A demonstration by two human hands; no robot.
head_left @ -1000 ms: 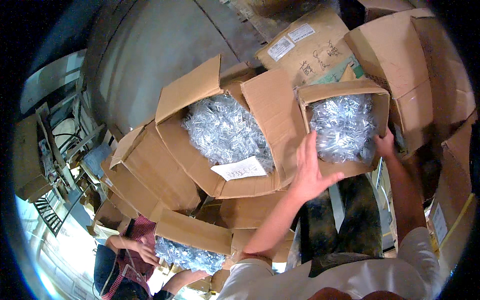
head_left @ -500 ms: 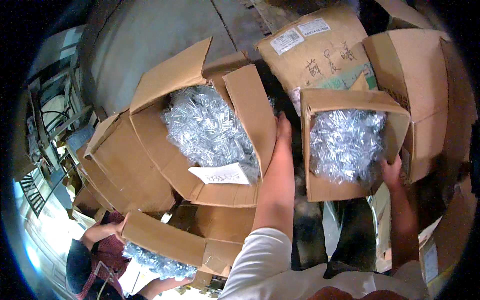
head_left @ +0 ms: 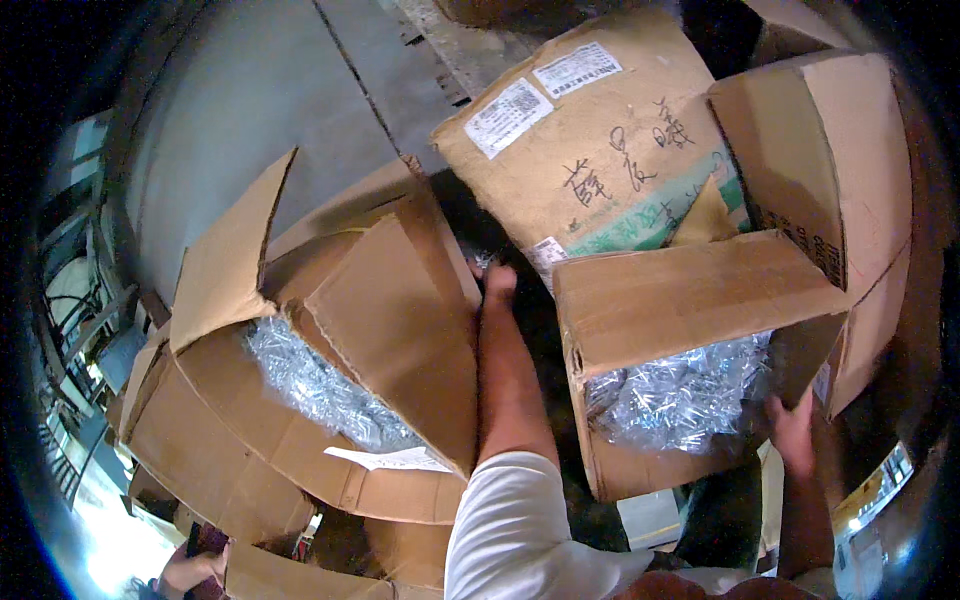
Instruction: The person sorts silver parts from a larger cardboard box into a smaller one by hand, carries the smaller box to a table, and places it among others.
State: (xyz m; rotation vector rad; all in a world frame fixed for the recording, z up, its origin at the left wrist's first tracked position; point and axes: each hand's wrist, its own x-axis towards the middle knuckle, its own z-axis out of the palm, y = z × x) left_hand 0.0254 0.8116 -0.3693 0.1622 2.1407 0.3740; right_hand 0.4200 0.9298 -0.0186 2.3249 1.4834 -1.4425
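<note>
from my end, the small open carton (head_left: 690, 300) is at the right of the near middle, its mouth seemingly tipped toward the near side. inside lie clear bags (head_left: 690, 400) of slim shiny pieces, metal by the look of them. i judge it heavy for its size: the cardboard walls look stiff, but the load is loose and slippery and could slump to the low side. the pieces seem sturdy, while the thin film might snag on a sharp end. i'd take hold low on two opposite walls, or under the bottom, rather than trust one top edge

the right hand (head_left: 793, 432) looks clamped on the carton's near right edge, though blur and shadow hide some fingers. the left hand (head_left: 500, 285) reaches into the dark gap left of that carton, by a glint of clear plastic (head_left: 483, 260); i can't tell whether its fingers are apart or together

just left of that forearm i see a large open carton (head_left: 400, 320) with similar bags (head_left: 320, 385) and a white sheet (head_left: 390, 460) at its near edge. far of the small one lies a labelled package (head_left: 610, 130); a taller carton (head_left: 865, 170) stands to the far right. near left, another person's hand (head_left: 195, 572) is beside a carton flap (head_left: 290, 577)
</note>
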